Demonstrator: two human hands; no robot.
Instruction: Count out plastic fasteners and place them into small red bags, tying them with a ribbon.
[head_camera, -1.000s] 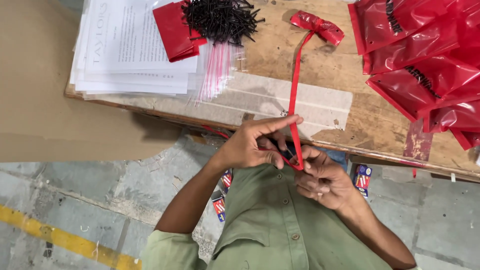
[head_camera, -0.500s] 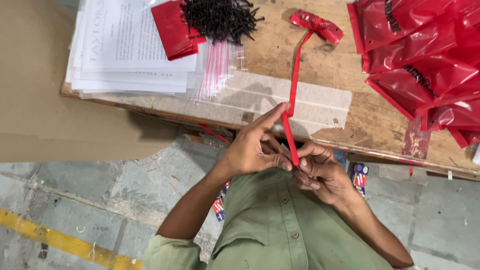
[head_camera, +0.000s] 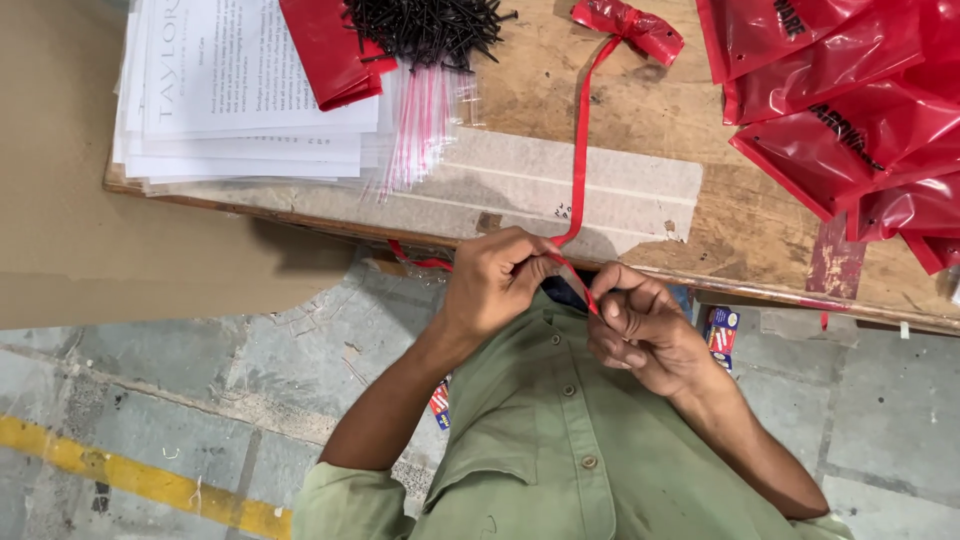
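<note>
Left hand (head_camera: 495, 282): pinches the red ribbon (head_camera: 581, 150).
Right hand (head_camera: 640, 330): closed on the ribbon's end, apparently.
Ribbon: runs up across the table (head_camera: 700, 230).

floor (head_camera: 200, 380): grey concrete, yellow painted line (head_camera: 130, 478) | worn wooden table (head_camera: 760, 240) | brown cardboard sheet (head_camera: 60, 200)

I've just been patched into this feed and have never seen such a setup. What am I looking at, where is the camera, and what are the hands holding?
There is no machine here: a person works with bare hands. The one camera sits on their head and looks down past their green shirt. The left hand and right hand pinch a thin red ribbon between them, close to the chest. The ribbon runs up over the wooden table. On the table lie a stack of printed papers, a pile of black screws, clear plastic bags and red bags.
</note>
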